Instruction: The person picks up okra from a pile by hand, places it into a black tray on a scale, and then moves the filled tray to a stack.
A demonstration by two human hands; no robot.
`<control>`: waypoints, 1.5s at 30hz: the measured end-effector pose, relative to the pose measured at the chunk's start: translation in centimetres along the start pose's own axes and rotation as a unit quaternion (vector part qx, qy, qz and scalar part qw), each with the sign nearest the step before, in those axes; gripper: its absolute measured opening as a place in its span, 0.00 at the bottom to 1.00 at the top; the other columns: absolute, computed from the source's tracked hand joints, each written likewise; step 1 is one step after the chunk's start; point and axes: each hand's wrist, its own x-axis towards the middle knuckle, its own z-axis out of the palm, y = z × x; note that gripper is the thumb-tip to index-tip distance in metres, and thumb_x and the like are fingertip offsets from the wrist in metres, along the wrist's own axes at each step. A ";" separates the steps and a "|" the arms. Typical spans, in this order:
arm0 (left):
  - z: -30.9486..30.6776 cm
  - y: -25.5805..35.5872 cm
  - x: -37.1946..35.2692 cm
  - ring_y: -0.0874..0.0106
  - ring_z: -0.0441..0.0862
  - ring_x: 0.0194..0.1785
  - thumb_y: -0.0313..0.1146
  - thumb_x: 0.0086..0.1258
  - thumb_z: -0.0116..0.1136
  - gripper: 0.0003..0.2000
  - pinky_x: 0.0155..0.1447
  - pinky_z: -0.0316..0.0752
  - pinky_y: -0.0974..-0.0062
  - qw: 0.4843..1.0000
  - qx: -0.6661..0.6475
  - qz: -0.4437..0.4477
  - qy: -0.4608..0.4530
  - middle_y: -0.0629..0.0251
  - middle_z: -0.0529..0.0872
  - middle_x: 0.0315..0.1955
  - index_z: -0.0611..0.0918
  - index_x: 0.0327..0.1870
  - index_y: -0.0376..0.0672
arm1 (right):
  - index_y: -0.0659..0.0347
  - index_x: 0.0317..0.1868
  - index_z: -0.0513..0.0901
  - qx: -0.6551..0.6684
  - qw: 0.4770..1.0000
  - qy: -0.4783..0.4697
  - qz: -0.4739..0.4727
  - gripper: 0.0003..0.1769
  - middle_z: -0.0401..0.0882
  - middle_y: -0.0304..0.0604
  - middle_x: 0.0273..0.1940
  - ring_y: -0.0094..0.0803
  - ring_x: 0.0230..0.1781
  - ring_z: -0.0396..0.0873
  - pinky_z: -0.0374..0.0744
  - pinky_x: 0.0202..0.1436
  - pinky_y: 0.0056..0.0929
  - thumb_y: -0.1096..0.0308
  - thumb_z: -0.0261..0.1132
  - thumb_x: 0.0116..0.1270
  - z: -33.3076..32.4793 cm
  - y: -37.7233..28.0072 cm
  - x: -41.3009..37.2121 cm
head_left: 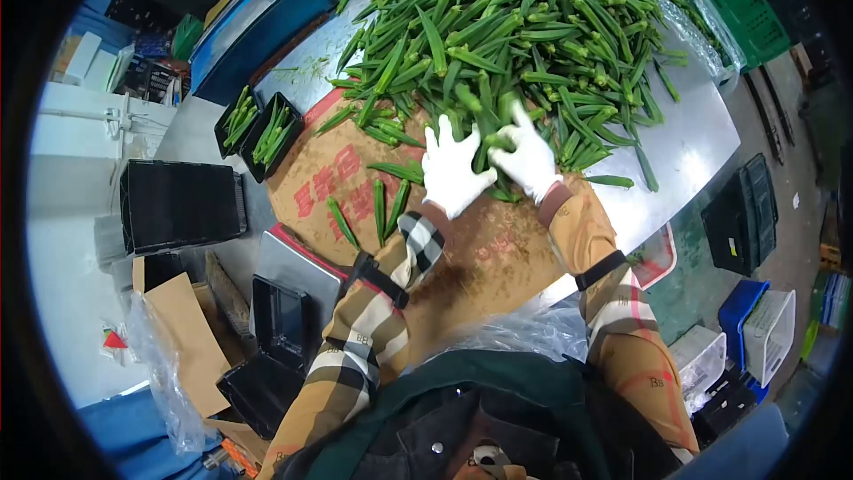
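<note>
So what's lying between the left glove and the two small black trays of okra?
The head view shows brown cardboard with red print and loose okra pods on it, between the left hand and the black trays.

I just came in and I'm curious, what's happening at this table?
A person in white gloves has their left hand and right hand at the near edge of a big okra pile. Some okra is between the hands. Two black trays beside the pile already have okra in them.

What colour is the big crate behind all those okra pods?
The crate is green, and it shows best at the top right of the head view.
</note>
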 end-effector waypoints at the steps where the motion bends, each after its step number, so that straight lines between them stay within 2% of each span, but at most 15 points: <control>1: 0.4 -0.1 -1.2 0.35 0.57 0.77 0.51 0.54 0.73 0.43 0.73 0.61 0.37 1.000 0.003 0.009 -0.012 0.37 0.59 0.77 0.72 0.75 0.57 | 0.54 0.45 0.85 0.011 1.000 -0.026 -0.005 0.18 0.62 0.55 0.78 0.51 0.52 0.85 0.81 0.58 0.38 0.54 0.72 0.58 0.8 -0.1 -1.1; 8: -1.8 -1.0 -13.0 0.36 0.47 0.81 0.52 0.59 0.70 0.38 0.77 0.50 0.34 0.992 0.043 0.043 -0.109 0.49 0.56 0.80 0.73 0.73 0.58 | 0.55 0.41 0.87 0.006 0.989 -0.146 -0.001 0.14 0.63 0.36 0.79 0.43 0.46 0.87 0.84 0.50 0.36 0.59 0.73 0.56 1.3 -3.9 -12.5; 10: -2.6 -0.5 -15.6 0.36 0.43 0.82 0.53 0.61 0.69 0.37 0.79 0.47 0.34 0.984 0.060 0.033 -0.164 0.49 0.55 0.81 0.73 0.74 0.60 | 0.55 0.44 0.88 -0.026 0.987 -0.158 -0.017 0.16 0.63 0.36 0.80 0.43 0.46 0.88 0.84 0.51 0.35 0.61 0.73 0.55 0.7 -4.1 -14.3; 14: -3.5 -1.1 -19.9 0.37 0.43 0.83 0.54 0.64 0.68 0.31 0.80 0.45 0.37 0.990 -0.059 -0.006 -0.127 0.50 0.54 0.82 0.80 0.70 0.61 | 0.60 0.46 0.89 0.033 0.994 -0.100 -0.021 0.17 0.68 0.42 0.77 0.42 0.50 0.87 0.84 0.53 0.33 0.65 0.73 0.57 -2.9 -3.7 -17.0; 16: -4.4 -1.3 -21.4 0.37 0.46 0.82 0.46 0.67 0.69 0.27 0.81 0.47 0.43 0.984 -0.107 -0.032 -0.137 0.53 0.55 0.82 0.81 0.68 0.60 | 0.63 0.47 0.88 0.082 0.980 -0.173 0.055 0.17 0.71 0.45 0.74 0.43 0.53 0.87 0.83 0.56 0.32 0.66 0.73 0.58 -5.6 -3.1 -17.9; 17: -4.5 -1.3 -22.1 0.38 0.46 0.82 0.46 0.68 0.68 0.26 0.81 0.48 0.44 0.983 -0.112 -0.037 -0.142 0.53 0.55 0.82 0.81 0.69 0.59 | 0.67 0.48 0.87 0.086 0.985 -0.152 0.012 0.18 0.76 0.49 0.70 0.44 0.56 0.85 0.82 0.59 0.33 0.65 0.73 0.60 -5.8 -1.1 -18.8; 20: -5.0 -0.9 -24.4 0.42 0.51 0.82 0.43 0.69 0.68 0.26 0.81 0.53 0.48 0.980 -0.121 -0.039 -0.152 0.52 0.58 0.81 0.80 0.69 0.55 | 0.70 0.48 0.87 0.072 0.987 -0.094 0.108 0.18 0.86 0.57 0.54 0.42 0.52 0.86 0.82 0.57 0.35 0.65 0.73 0.62 -7.7 0.6 -21.7; 24: -4.4 -1.2 -28.3 0.50 0.57 0.82 0.43 0.71 0.65 0.27 0.81 0.56 0.52 0.969 -0.190 -0.074 -0.143 0.52 0.62 0.79 0.78 0.70 0.52 | 0.68 0.52 0.87 0.021 0.979 0.017 0.204 0.18 0.88 0.54 0.46 0.39 0.43 0.87 0.83 0.51 0.34 0.68 0.74 0.63 -13.2 5.6 -25.5; 28: -4.4 -1.5 -29.9 0.56 0.73 0.74 0.36 0.72 0.65 0.21 0.77 0.66 0.64 0.944 -0.270 -0.174 -0.072 0.51 0.76 0.70 0.83 0.64 0.44 | 0.71 0.51 0.88 -0.267 0.941 0.117 0.171 0.18 0.89 0.53 0.43 0.39 0.44 0.88 0.83 0.51 0.33 0.69 0.74 0.64 -17.6 8.1 -28.3; 32: -1.7 -3.1 -28.9 0.68 0.83 0.60 0.34 0.75 0.62 0.18 0.68 0.73 0.71 0.821 -0.475 -0.316 0.040 0.56 0.87 0.55 0.82 0.62 0.36 | 0.70 0.55 0.86 -0.049 0.972 0.113 0.202 0.19 0.88 0.55 0.51 0.34 0.50 0.87 0.81 0.56 0.30 0.68 0.72 0.67 -14.8 7.8 -25.7; 34: -1.4 -3.3 -27.9 0.71 0.82 0.59 0.35 0.76 0.62 0.24 0.66 0.74 0.73 0.837 -0.446 -0.313 0.054 0.56 0.85 0.54 0.75 0.69 0.35 | 0.70 0.56 0.85 0.013 0.968 0.033 0.249 0.20 0.88 0.56 0.52 0.33 0.51 0.86 0.80 0.57 0.31 0.68 0.72 0.67 -11.5 2.3 -23.0; 36: -0.8 -2.5 -23.9 0.69 0.82 0.58 0.36 0.75 0.63 0.28 0.65 0.74 0.71 0.829 -0.432 -0.339 0.103 0.55 0.84 0.56 0.72 0.72 0.36 | 0.66 0.56 0.86 -0.007 0.984 -0.003 0.180 0.21 0.87 0.55 0.52 0.44 0.54 0.86 0.80 0.60 0.36 0.64 0.73 0.66 -6.2 2.4 -21.9; 40: 1.1 -2.1 -20.0 0.63 0.80 0.53 0.41 0.71 0.66 0.37 0.60 0.76 0.66 0.942 -0.170 -0.264 0.115 0.50 0.80 0.57 0.64 0.78 0.38 | 0.64 0.56 0.84 -0.146 0.977 0.034 0.149 0.24 0.86 0.56 0.52 0.51 0.54 0.85 0.81 0.59 0.40 0.59 0.75 0.63 0.4 -0.9 -20.4; 42: 1.3 -2.9 -20.2 0.71 0.81 0.45 0.37 0.73 0.65 0.33 0.52 0.79 0.72 0.899 -0.291 -0.316 0.081 0.60 0.83 0.46 0.67 0.76 0.36 | 0.63 0.54 0.84 -0.060 0.981 0.012 0.186 0.21 0.89 0.53 0.46 0.47 0.48 0.88 0.83 0.54 0.40 0.63 0.73 0.63 -0.6 0.6 -19.6; 45: -0.2 -5.4 -20.8 0.79 0.82 0.38 0.29 0.79 0.54 0.24 0.42 0.81 0.81 0.740 -0.553 -0.359 0.131 0.64 0.83 0.45 0.68 0.73 0.35 | 0.66 0.53 0.85 0.039 0.975 0.031 0.214 0.19 0.90 0.51 0.46 0.34 0.45 0.88 0.83 0.52 0.32 0.68 0.72 0.63 -2.4 2.9 -20.0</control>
